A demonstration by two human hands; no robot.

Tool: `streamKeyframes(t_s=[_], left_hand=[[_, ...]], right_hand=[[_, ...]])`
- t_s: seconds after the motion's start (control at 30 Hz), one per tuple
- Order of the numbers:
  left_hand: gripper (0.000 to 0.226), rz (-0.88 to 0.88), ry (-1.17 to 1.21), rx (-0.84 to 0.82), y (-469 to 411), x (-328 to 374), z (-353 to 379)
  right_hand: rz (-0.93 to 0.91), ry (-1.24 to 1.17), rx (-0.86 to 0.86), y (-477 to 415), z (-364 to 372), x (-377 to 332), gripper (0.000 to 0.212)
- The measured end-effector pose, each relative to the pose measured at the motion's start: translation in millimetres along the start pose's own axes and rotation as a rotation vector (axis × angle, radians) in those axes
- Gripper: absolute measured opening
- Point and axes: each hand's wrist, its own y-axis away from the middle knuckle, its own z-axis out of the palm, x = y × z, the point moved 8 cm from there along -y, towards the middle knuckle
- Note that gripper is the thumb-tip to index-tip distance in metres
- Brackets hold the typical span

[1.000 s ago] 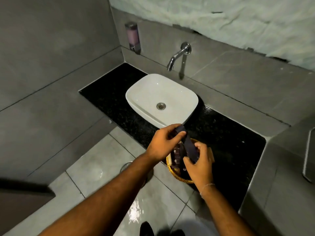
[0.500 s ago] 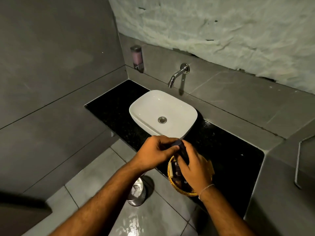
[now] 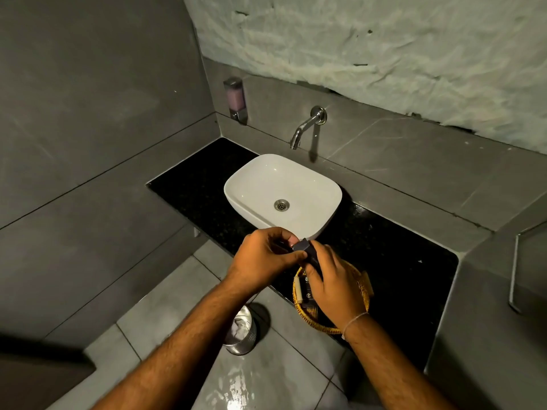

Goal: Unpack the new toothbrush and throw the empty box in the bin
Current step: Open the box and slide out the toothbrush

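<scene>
A slim dark toothbrush box point(image 3: 307, 252) is held upright-tilted between both hands above the counter's front edge. My right hand point(image 3: 334, 287) wraps around the box's lower body. My left hand point(image 3: 263, 257) pinches its top end with thumb and fingers. The toothbrush itself is not visible. A shiny metal bin point(image 3: 241, 331) stands on the floor below my left forearm, with crumpled white stuff inside.
A round woven basket point(image 3: 297, 294) holding dark packets sits on the black counter point(image 3: 393, 261) under my right hand. Beyond it are the white basin point(image 3: 254, 184), the wall tap point(image 3: 307, 124) and a soap dispenser point(image 3: 235, 97). A metal rail point(image 3: 513, 279) is at right.
The view has tilted up and back, so the bin is now visible. My hands have closed together on the box, the left now pinching its top end.
</scene>
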Motion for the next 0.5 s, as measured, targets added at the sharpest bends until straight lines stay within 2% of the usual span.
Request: streamKeyframes(t_s=[0.17,0.37,0.5], left_hand=[[0.016,-0.032,0.051,-0.033,-2.8,-4.7,3.1],[0.027,0.078,-0.255,0.051,-5.8,9.0,4.0],[0.025,0.076,-0.250,0.063,-6.8,16.0,3.5]], right_hand=[[0.035,-0.014,-0.003,2.5,6.5,3.0,0.052],[0.063,0.035,-0.003,0.7,7.2,8.0,0.051],[0.075,0.033,0.003,-0.4,6.9,9.0,0.051]])
